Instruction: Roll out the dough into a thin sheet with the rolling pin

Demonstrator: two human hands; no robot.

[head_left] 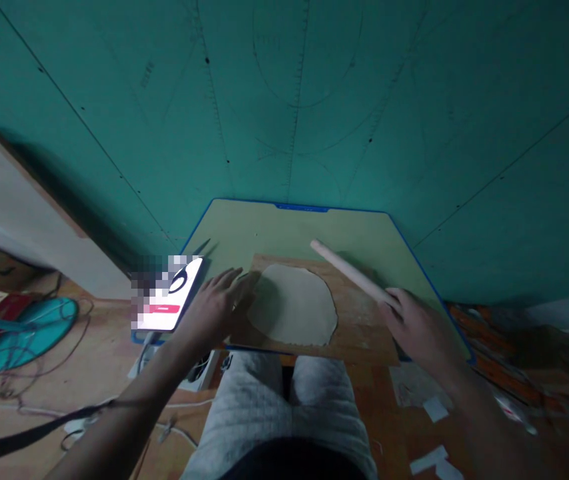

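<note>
A flat, roughly round sheet of rolled dough lies on a wooden board, which has pale flour marks on its right part. My right hand is wrapped round the near end of a rolling pin. The pin slants up and to the left, its far end beyond the dough's upper right. At the board's left side, my left hand has its fingers stretched out near the dough's left edge. Whether its fingertips touch the dough I cannot tell.
The board rests on a small pale-green table with a blue rim, against a green wall. A lit tablet-like screen lies at the table's left. Cables and a turquoise round base are on the floor at left; paper scraps lie lower right.
</note>
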